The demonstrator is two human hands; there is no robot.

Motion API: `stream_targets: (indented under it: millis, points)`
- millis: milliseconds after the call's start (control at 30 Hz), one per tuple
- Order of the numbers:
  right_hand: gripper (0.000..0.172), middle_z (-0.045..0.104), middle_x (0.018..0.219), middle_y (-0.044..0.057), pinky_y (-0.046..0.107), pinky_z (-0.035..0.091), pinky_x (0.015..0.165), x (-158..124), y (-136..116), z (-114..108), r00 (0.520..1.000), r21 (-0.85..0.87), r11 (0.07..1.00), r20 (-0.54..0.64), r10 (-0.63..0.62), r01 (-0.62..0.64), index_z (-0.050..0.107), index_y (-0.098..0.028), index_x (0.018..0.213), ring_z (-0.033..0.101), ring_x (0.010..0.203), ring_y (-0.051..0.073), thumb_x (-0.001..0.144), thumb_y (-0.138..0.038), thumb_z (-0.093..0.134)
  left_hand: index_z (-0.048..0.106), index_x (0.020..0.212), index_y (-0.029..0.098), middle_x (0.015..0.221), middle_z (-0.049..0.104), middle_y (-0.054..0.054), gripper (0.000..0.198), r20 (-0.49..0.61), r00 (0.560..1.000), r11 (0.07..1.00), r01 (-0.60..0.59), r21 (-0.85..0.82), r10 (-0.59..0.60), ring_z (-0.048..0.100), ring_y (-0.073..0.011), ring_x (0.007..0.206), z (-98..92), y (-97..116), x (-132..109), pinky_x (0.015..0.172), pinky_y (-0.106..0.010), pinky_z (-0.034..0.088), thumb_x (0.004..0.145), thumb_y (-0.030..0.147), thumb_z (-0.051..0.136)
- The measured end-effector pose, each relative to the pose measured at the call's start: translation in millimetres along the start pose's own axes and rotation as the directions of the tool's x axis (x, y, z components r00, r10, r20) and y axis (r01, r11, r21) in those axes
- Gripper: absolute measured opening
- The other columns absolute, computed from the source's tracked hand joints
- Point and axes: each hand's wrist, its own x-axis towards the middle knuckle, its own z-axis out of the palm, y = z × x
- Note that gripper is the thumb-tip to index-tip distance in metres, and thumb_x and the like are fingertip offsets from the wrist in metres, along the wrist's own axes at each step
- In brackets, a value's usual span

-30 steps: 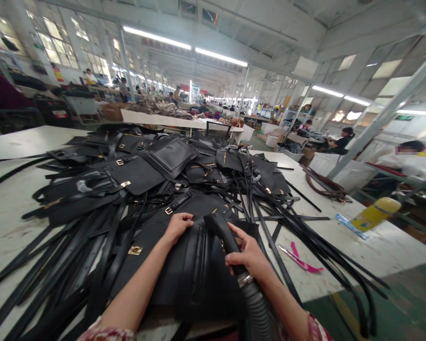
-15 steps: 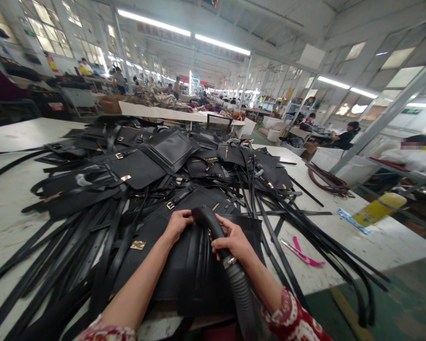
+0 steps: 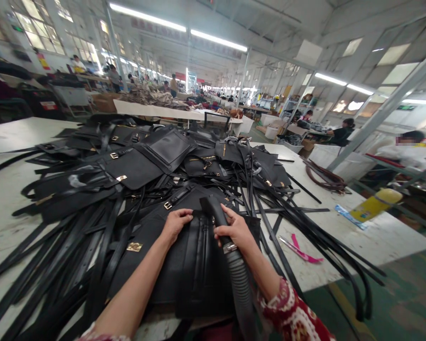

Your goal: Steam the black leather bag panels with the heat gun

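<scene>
In my right hand point(image 3: 236, 232) is a black hose nozzle point(image 3: 217, 213), its ribbed grey hose point(image 3: 238, 279) running down toward the table's front edge. The nozzle's head sits over the upper edge of a black leather bag piece point(image 3: 199, 265) lying in front of me. My left hand point(image 3: 177, 225) pinches that piece's upper edge between thumb and fingers, left of the nozzle. Beneath lies another black panel with a gold plate point(image 3: 134, 246), and a gold buckle point(image 3: 168, 205) shows just beyond my left fingers.
Black bag parts point(image 3: 135, 166) are heaped across the pale table point(image 3: 386, 241), with long straps point(image 3: 315, 237) hanging over the right edge. On the right lie pink-handled scissors or snips point(image 3: 300, 248), a yellow bottle point(image 3: 381, 204) and coiled brown straps point(image 3: 324, 177). Other people work farther back.
The nozzle has risen and tilted more upright, moving slightly right, away from my left fingers. My left hand keeps its pinch on the bag piece. The whole view has shifted slightly.
</scene>
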Motion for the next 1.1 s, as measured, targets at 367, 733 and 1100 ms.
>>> stream_targets:
  millis: [367, 733, 1100]
  points:
    - [0.093, 0.061, 0.067, -0.003, 0.023, 0.047, 0.035, -38, 7, -23, 0.997, 0.020, 0.999, -0.063, 0.048, -0.047, 0.032, -0.020, 0.133, 0.058, 0.046, 0.014, 0.050, -0.009, 0.073, 0.068, 0.062, 0.014, 0.053, 0.061, 0.000, 0.019, -0.039, 0.999, 0.991, -0.003, 0.132, 0.008, 0.051, -0.0153, 0.056, 11.0, 2, 15, 0.055, -0.026, 0.035, 0.053, 0.029, 0.059]
    - [0.087, 0.061, 0.076, -0.003, 0.020, 0.047, 0.034, -72, -7, -27, 0.964, -0.193, 0.956, 0.104, 0.245, -0.222, 0.040, -0.026, 0.129, 0.053, 0.044, 0.009, 0.051, -0.004, 0.070, 0.064, 0.059, 0.016, 0.051, 0.056, 0.003, 0.022, 0.125, 0.992, 0.990, -0.041, 0.132, 0.025, 0.047, -0.0122, 0.051, 8.0, 0, 11, 0.051, -0.023, 0.032, 0.057, 0.038, 0.062]
    - [0.085, 0.059, 0.072, -0.004, 0.020, 0.046, 0.034, -65, -12, -13, 0.933, -0.249, 0.930, 0.172, 0.316, -0.269, 0.041, -0.026, 0.129, 0.053, 0.042, 0.009, 0.051, -0.004, 0.068, 0.060, 0.059, 0.015, 0.050, 0.056, 0.002, 0.025, 0.129, 0.992, 0.996, -0.016, 0.084, 0.005, 0.047, -0.0116, 0.048, 10.1, 0, 9, 0.049, -0.023, 0.034, 0.055, 0.039, 0.063]
